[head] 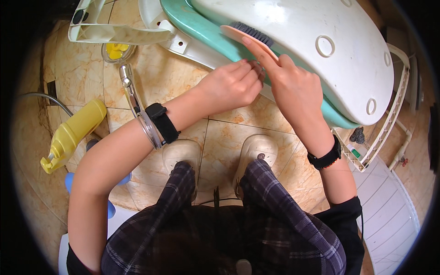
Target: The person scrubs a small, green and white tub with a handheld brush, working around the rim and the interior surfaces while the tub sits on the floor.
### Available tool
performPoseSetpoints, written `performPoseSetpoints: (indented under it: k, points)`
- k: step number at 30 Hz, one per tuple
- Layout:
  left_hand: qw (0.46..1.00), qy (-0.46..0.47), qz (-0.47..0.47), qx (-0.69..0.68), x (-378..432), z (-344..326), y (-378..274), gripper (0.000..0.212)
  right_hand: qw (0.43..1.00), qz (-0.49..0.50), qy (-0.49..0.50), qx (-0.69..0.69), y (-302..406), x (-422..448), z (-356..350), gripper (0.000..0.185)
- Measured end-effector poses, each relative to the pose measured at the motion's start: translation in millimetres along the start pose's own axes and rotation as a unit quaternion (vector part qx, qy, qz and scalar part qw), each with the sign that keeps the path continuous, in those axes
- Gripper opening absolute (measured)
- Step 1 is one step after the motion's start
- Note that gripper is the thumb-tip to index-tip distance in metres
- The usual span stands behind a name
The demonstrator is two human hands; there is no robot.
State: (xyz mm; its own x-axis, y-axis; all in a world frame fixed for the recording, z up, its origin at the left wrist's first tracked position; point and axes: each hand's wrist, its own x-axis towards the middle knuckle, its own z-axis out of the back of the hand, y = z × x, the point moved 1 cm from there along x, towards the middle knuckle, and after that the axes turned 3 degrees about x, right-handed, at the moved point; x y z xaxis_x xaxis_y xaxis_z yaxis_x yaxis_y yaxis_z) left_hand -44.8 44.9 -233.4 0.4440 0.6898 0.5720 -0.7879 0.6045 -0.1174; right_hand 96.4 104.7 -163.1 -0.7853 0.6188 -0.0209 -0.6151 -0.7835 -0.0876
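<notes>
My right hand (295, 86) holds a scrub brush (228, 31) with a pink back and dark grey bristles, its index finger stretched along the back. The bristles face the white underside of an overturned plastic tub (292, 24), at the inner edge of its teal band. Beside it, my left hand (235, 82) is curled around the tub's white outer rim, fingertips partly hidden. Round raised rings mark the underside. A white folding leg frame (117, 33) sticks out at the tub's left end, and another leg frame (388, 120) at its right.
A handheld shower head (129, 82) with a yellow fan inside lies on the tiled floor, left. Near it a yellow bottle (77, 129) lies on its side. Blue plastic parts (111, 209) show behind my left arm. White slatted panel (385, 206) at right; a pipe (400, 151) beyond.
</notes>
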Motion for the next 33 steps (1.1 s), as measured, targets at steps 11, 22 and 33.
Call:
performPoseSetpoints:
  k: [11,22,33]
  points:
    - [0.999,0.034,0.020,-0.014,-2,1,1,0.021,0.999,-0.019,0.020,0.034,-14,-11,1,0.080]
    - [0.999,0.036,0.023,-0.016,-7,3,5,0.022,0.992,-0.070,0.040,0.094,-12,-20,0,0.073]
    - [0.999,0.041,0.025,-0.018,1,9,7,0.021,0.992,-0.067,0.036,0.098,-16,-11,8,0.065]
